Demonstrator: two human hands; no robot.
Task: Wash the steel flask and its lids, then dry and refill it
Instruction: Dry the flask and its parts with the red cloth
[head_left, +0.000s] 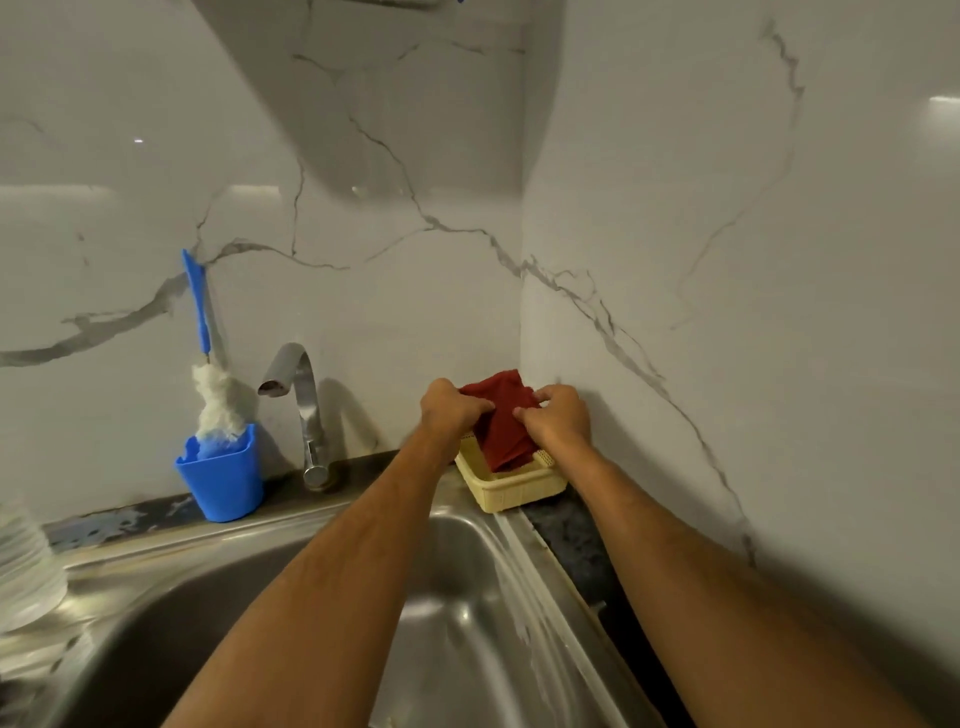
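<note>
Marble-patterned walls meet at the worktop's far right corner, where the left hand (451, 410) and right hand (557, 421) both pinch a red cloth (503, 426) over a yellow basket (511, 488), probably for drying; no flask shows.

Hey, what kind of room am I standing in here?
Most likely a home kitchen, at the sink corner. A steel sink with a curved tap sits against marble-look wall tiles, and a bottle brush stands in a blue cup beside it.
</note>
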